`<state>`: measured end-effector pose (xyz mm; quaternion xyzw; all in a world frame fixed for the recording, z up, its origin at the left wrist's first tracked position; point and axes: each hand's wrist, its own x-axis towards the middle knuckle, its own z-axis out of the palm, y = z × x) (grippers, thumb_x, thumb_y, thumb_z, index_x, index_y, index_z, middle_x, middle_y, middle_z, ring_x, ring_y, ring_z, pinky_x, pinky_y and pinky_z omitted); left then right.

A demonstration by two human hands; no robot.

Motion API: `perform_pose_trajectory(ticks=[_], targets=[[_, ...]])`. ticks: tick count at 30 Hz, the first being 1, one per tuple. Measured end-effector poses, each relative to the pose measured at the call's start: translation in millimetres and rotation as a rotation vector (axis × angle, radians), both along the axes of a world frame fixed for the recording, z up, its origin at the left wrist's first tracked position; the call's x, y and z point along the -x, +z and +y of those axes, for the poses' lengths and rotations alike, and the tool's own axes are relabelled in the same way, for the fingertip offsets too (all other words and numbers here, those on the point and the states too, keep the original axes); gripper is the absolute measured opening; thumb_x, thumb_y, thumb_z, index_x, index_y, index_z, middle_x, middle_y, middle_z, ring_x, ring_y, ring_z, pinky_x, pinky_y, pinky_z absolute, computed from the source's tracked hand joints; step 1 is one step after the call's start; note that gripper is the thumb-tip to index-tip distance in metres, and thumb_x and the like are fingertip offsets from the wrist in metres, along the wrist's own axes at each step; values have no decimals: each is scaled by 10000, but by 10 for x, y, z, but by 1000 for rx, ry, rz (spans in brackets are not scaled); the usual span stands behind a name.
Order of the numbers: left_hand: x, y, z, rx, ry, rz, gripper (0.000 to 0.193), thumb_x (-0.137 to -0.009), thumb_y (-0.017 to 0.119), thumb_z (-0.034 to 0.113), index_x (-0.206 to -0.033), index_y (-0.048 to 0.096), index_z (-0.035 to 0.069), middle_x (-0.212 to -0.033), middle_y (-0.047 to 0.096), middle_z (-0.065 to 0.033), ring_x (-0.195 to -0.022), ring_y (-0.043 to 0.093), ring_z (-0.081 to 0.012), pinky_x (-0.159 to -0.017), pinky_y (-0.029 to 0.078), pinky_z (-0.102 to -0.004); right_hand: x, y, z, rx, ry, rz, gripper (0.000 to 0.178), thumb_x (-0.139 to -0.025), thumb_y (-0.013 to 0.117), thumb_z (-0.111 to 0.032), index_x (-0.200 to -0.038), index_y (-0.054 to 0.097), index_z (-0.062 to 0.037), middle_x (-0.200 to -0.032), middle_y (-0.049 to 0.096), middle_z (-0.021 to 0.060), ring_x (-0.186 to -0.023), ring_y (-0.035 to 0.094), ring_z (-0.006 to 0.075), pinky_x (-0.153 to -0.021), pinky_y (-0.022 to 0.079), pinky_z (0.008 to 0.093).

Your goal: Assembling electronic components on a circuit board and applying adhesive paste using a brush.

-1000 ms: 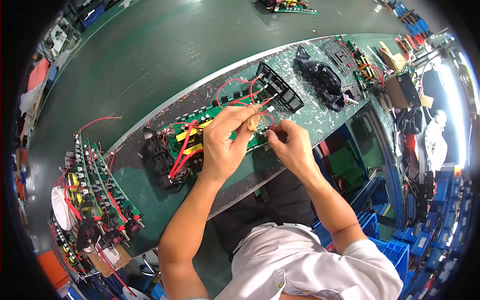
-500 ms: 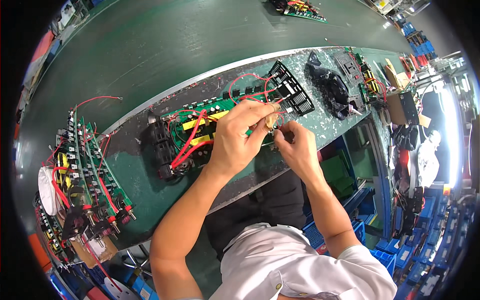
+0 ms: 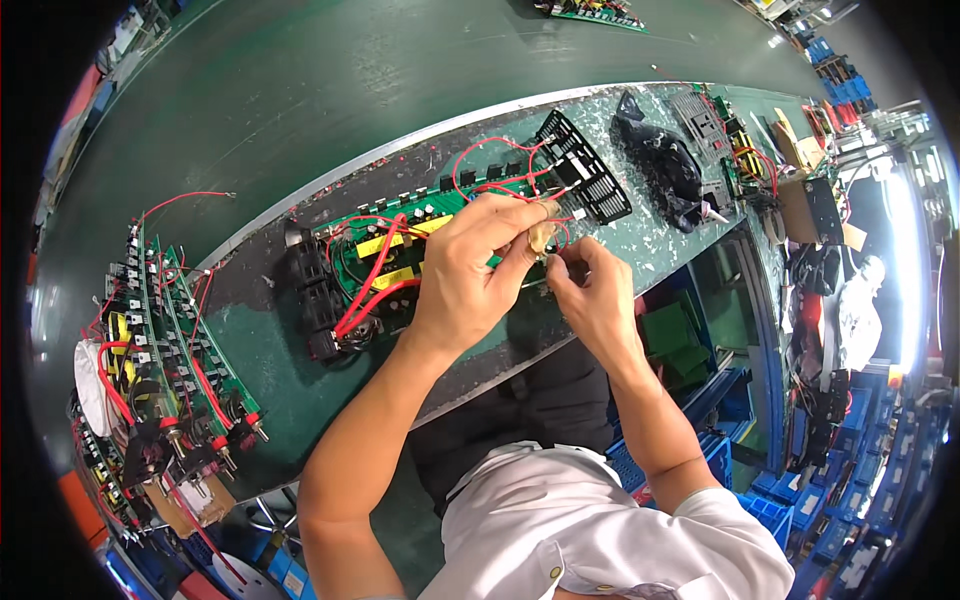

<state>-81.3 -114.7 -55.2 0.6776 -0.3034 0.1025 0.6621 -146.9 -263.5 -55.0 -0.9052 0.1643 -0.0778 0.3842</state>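
Note:
A green circuit board (image 3: pixel 425 205) with yellow-wrapped parts and thick red wires lies on the bench in front of me. At its left end stands a black end piece (image 3: pixel 308 290) that looks like fans. Thin red wires run from the board to a black slotted panel (image 3: pixel 590 170) at its right end. My left hand (image 3: pixel 475 270) is over the right part of the board, thumb and forefinger pinched together; a tan covering wraps a fingertip. Close beside it, my right hand (image 3: pixel 597 295) is closed in a pinch too. Whatever is between the fingertips is too small to make out.
Several upright circuit boards (image 3: pixel 170 340) with red wires stand at the left. A black bag (image 3: pixel 660 170) lies right of the panel, near another board (image 3: pixel 742 150). Beyond the bench, a green surface (image 3: pixel 400 80) carries one more board (image 3: pixel 595 12). Blue bins (image 3: pixel 850 440) are at right.
Both hands keep nearly the same pinched pose at the board's right end. The bench and its things sit slightly further up and left in the picture.

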Motion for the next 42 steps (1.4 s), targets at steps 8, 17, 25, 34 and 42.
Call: perform_pose_trajectory(ticks=[8, 17, 25, 34, 42], targets=[[9, 11, -7, -29, -11, 6, 208, -818, 664, -41, -1023, 681, -14, -911, 654, -119, -775, 657, -214, -643, 530, -300, -1, -49, -28, 32, 51, -40, 207, -834, 654, -136, -813, 598, 62, -623, 598, 115, -557, 537, 131, -536, 446, 298], [-8, -24, -28, -13, -17, 32, 200, -840, 661, -24, -1040, 671, -29, -902, 659, -111, -772, 650, -185, -690, 525, -278, -8, -5, -190, -260, 31, 66, 221, -849, 668, -157, -786, 584, 38, -607, 532, 0, -566, 450, 50, -502, 371, 254], [6, 5, -32, -17, -20, 40, 211, -857, 661, 3, -1067, 675, -11, -914, 659, -107, -764, 644, -176, -678, 521, -278, -18, -8, -140, -157, 31, 51, 222, -842, 675, -155, -803, 595, 49, -616, 584, 66, -565, 518, 91, -519, 420, 284], [5, -47, -1, -21, -20, 33, 214, -857, 666, 23, -1068, 679, -10, -939, 659, -116, -778, 647, -184, -677, 522, -284, -20, -45, -65, -23, 48, 27, 199, -821, 674, -136, -824, 604, 51, -672, 642, 137, -593, 613, 181, -558, 467, 315], [2, 40, -18, -62, -33, 2, 239, -846, 647, -32, -1083, 674, -10, -947, 662, -112, -785, 646, -168, -683, 523, -273, -37, 36, -75, 167, 137, -10, 195, -810, 672, -149, -817, 602, 33, -749, 642, 215, -719, 634, 390, -646, 496, 434]])
